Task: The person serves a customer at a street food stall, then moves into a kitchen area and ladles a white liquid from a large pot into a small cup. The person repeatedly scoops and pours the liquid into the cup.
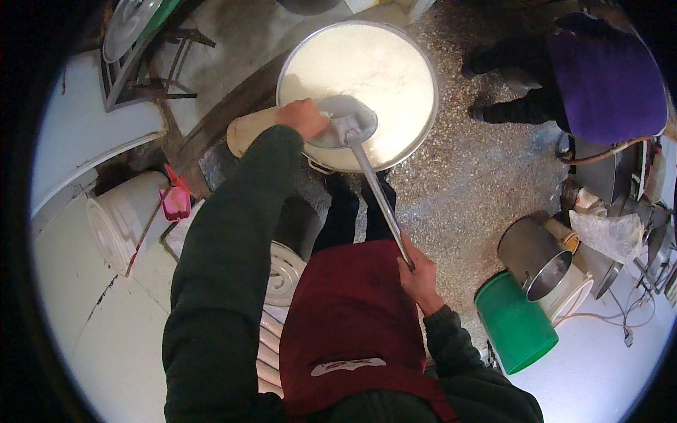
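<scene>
Over the far milk pot [395, 77], left hand [305, 116] grips the ladle [343, 120] bowl, right hand [417, 276] clamps its handle

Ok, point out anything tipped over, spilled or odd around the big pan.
A steel pot lies tipped on its side atop a white bucket, beside the green bucket. Around the big pan of white liquid, no spill shows on the floor.

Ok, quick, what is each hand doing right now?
Left hand: closed on the rim of the ladle bowl, over the big pot.
Right hand: closed round the ladle's handle end.
</scene>
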Demonstrator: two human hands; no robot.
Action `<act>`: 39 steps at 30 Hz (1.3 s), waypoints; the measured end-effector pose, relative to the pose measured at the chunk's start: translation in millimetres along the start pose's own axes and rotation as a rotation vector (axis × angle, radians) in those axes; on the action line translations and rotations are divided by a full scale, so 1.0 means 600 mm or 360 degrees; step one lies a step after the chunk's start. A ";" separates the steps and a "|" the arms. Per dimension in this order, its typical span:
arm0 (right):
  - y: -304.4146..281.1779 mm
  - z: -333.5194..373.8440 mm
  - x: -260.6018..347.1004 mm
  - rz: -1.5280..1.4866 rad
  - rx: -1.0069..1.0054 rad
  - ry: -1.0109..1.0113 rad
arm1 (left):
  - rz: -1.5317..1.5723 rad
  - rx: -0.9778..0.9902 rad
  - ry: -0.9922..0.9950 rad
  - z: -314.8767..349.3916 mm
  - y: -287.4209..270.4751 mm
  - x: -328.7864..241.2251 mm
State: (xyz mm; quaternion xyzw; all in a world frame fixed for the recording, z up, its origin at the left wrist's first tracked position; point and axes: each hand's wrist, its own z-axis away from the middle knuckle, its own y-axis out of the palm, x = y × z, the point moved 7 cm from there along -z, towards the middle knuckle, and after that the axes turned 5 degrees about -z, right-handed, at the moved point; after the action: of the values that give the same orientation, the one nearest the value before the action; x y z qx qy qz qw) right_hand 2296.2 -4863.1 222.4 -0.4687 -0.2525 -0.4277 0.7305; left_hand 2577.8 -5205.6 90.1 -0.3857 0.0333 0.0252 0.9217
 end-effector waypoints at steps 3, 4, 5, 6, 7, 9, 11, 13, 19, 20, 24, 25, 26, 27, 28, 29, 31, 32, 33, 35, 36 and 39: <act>-0.029 0.011 0.008 0.0031 -0.0053 -0.0049 | 0.0197 -0.0291 0.0050 0.022 -0.037 0.022; -0.037 0.010 0.009 0.0049 -0.0047 -0.0027 | 0.0275 -0.0347 0.0087 0.032 -0.046 0.030; -0.045 0.009 0.011 0.0068 -0.0037 -0.0004 | 0.0354 -0.0399 0.0121 0.042 -0.054 0.039; -0.052 0.004 0.016 0.0086 -0.0049 -0.0014 | 0.0426 -0.0421 0.0134 0.052 -0.057 0.045; -0.057 -0.004 0.023 0.0084 -0.0058 -0.0034 | 0.0538 -0.0444 0.0117 0.062 -0.060 0.055; -0.070 -0.029 0.037 0.0071 -0.0109 -0.0117 | 0.0750 -0.0423 0.0039 0.094 -0.051 0.084; -0.071 -0.064 0.052 0.0134 -0.0152 -0.0184 | 0.1140 -0.0370 -0.0005 0.132 -0.024 0.112; -0.069 -0.105 0.071 0.0177 -0.0221 -0.0332 | 0.1460 -0.0283 -0.0079 0.163 0.018 0.129; -0.015 -0.236 0.090 0.0325 -0.0274 -0.0324 | 0.1961 -0.0355 -0.0047 0.264 0.131 0.115; -0.005 -0.254 0.090 0.0333 -0.0272 -0.0282 | 0.1987 -0.0364 -0.0073 0.282 0.145 0.111; 0.019 -0.333 0.090 0.0583 -0.0157 -0.0149 | 0.2216 -0.0257 -0.0144 0.338 0.191 0.087; 0.021 -0.354 0.094 0.0658 -0.0128 -0.0185 | 0.2222 -0.0267 -0.0139 0.351 0.196 0.085; 0.017 -0.371 0.103 0.0668 -0.0129 -0.0273 | 0.2226 -0.0278 -0.0132 0.366 0.201 0.079; 0.019 -0.394 0.104 0.0726 -0.0077 -0.0242 | 0.2229 -0.0298 -0.0115 0.377 0.202 0.078; 0.018 -0.418 0.108 0.0760 -0.0046 -0.0252 | 0.2163 -0.0184 -0.0207 0.381 0.213 0.079; 0.016 -0.437 0.114 0.0765 -0.0032 -0.0290 | 0.2186 -0.0251 -0.0162 0.393 0.210 0.081; 0.017 -0.473 0.122 0.0678 0.0056 -0.0308 | 0.2210 -0.0341 -0.0146 0.413 0.209 0.084; 0.019 -0.488 0.126 0.0724 0.0111 -0.0292 | 0.2144 -0.0310 -0.0196 0.418 0.212 0.088; 0.022 -0.500 0.137 0.0697 0.0145 -0.0365 | 0.2122 -0.0366 -0.0180 0.423 0.209 0.092; 0.034 -0.527 0.136 0.0665 0.0227 -0.0183 | 0.2047 -0.0332 -0.0272 0.431 0.215 0.104; 0.046 -0.536 0.137 0.0657 0.0291 -0.0112 | 0.2037 -0.0490 -0.0217 0.437 0.204 0.111; 0.071 -0.565 0.124 0.0615 0.0376 0.0025 | 0.1973 -0.0614 -0.0244 0.432 0.199 0.137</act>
State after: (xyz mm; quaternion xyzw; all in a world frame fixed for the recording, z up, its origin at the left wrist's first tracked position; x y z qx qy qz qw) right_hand 2359.8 -5189.3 112.9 -0.4161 -0.2007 -0.2510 0.8507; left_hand 2661.6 -4935.8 180.3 -0.4507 0.1785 0.5849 0.6503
